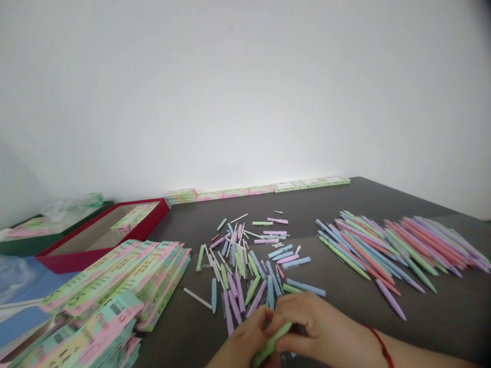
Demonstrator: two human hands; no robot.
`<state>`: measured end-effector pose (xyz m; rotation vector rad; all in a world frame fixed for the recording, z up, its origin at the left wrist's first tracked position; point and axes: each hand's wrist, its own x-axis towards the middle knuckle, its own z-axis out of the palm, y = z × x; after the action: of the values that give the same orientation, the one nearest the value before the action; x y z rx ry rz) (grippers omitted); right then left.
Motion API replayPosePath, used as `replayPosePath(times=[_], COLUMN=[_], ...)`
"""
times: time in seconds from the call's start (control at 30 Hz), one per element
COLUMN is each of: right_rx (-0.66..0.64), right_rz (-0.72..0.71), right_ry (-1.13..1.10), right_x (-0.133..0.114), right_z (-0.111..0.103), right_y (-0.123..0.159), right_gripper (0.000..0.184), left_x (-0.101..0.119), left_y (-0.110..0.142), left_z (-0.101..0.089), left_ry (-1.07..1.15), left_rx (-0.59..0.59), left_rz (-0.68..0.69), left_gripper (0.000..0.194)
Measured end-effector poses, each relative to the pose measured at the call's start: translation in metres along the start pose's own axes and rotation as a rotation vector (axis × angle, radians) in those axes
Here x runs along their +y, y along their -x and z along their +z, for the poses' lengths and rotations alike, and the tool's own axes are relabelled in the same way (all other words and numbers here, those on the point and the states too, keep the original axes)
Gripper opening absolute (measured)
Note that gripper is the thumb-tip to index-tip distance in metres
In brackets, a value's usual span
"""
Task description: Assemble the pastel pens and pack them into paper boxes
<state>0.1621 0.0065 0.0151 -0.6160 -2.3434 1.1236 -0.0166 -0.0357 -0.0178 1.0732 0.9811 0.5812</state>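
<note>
Head view shows both hands low at the near edge of the bench (303,220), brought together over one green pen (271,343). The step in hand seems to be fitting the parts of this pen together, though which parts are being joined is hidden by the fingers. The left hand (245,340) is nearly closed, its fingers curled in around the pen's lower end. The right hand (320,327), with a red string (380,343) at the wrist, bends its fingers over the upper end while its thumb lies beneath, so the grip is closed but loosely rounded. Both forearms come in from the bottom of the frame and slant towards each other, with the pen tilted between them. Just beyond the hands lies a heap of loose pen parts (252,290), with thin white rods (197,298) among them; well to the right are whole-looking pens (374,255). As a judgement, the next move calls for a steady left hold and the right fingertips pressing or turning along the pen's length.
</note>
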Motion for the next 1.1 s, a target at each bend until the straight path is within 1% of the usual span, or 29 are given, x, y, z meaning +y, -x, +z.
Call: replayPosePath(times=[0.1, 0.17, 0.2, 0.3, 0.33, 0.37, 0.43, 0.5, 0.53, 0.57, 0.63, 0.7, 0.73, 0.77, 0.83, 0.87, 0.93, 1.0, 1.03, 1.1], right_rx=[0.005, -0.033, -0.055, -0.108, -0.111, -0.107, -0.092, -0.066, -0.062, -0.067, -0.095, -0.137, -0.142, -0.133, -0.104, -0.096, -0.116, -0.162, -0.171, -0.16], right_rz=[0.017, 0.037, 0.052, 0.112, 0.129, 0.145, 0.159, 0.144, 0.132, 0.127, 0.165, 0.227, 0.237, 0.222, 0.143, 0.121, 0.157, 0.238, 0.244, 0.173], right_ry=[-0.012, 0.006, 0.041, 0.25, 0.318, 0.352, 0.298, 0.195, 0.172, 0.185, 0.301, 0.436, 0.467, 0.462, 0.38, 0.346, 0.381, 0.47, 0.475, 0.396], right_x=[0.0, 0.0, 0.001, 0.001, 0.0, -0.002, -0.008, -0.013, -0.014, -0.015, -0.014, -0.013, -0.013, -0.014, -0.016, -0.017, -0.018, -0.018, -0.018, -0.019], right_z=[0.0, 0.001, 0.002, 0.004, 0.004, 0.003, 0.001, -0.001, -0.001, -0.001, -0.001, -0.001, -0.001, -0.002, -0.003, -0.004, -0.004, -0.005, -0.005, -0.007], right_y=[0.0, 0.0, 0.0, -0.001, -0.001, 0.0, 0.001, 0.003, 0.004, 0.004, 0.003, 0.002, 0.002, 0.002, 0.002, 0.002, 0.002, 0.002, 0.002, 0.002], right_gripper=[0.007, 0.006, 0.008, 0.025, 0.027, 0.024, 0.014, 0.024, 0.024, 0.019, 0.005, 0.019, 0.022, 0.019, 0.011, 0.012, 0.008, 0.021, 0.023, 0.019], left_x=[-0.002, -0.003, -0.003, -0.002, -0.002, -0.001, 0.0, 0.0, -0.001, -0.001, -0.002, -0.002, -0.002, -0.002, -0.002, -0.002, -0.002, 0.0, 0.001, 0.002], left_y=[-0.003, -0.003, -0.003, 0.0, 0.001, 0.003, 0.006, 0.008, 0.009, 0.009, 0.009, 0.008, 0.007, 0.007, 0.006, 0.007, 0.009, 0.011, 0.012, 0.013], left_z=[0.0, 0.0, 0.0, 0.001, 0.001, 0.0, 0.0, 0.0, 0.0, 0.001, 0.002, 0.002, 0.002, 0.002, 0.001, 0.001, 0.001, 0.001, 0.001, 0.002], left_ry=[-0.036, -0.073, -0.093, -0.148, -0.162, -0.173, -0.172, -0.124, -0.089, -0.054, -0.003, 0.002, -0.004, -0.005, -0.003, -0.007, -0.019, -0.057, -0.077, -0.123], left_rx=[0.003, 0.005, 0.012, 0.016, 0.014, 0.009, 0.005, 0.022, 0.029, 0.037, 0.043, 0.02, 0.008, 0.004, 0.003, 0.011, 0.023, 0.026, 0.032, 0.035], left_rz=[-0.013, -0.011, -0.006, 0.017, 0.03, 0.044, 0.073, 0.092, 0.089, 0.085, 0.053, 0.01, -0.005, -0.008, 0.006, 0.007, -0.02, -0.061, -0.063, -0.038], left_gripper=[0.024, 0.023, 0.022, 0.022, 0.022, 0.023, 0.025, 0.028, 0.031, 0.036, 0.045, 0.05, 0.051, 0.052, 0.053, 0.053, 0.056, 0.059, 0.059, 0.057])
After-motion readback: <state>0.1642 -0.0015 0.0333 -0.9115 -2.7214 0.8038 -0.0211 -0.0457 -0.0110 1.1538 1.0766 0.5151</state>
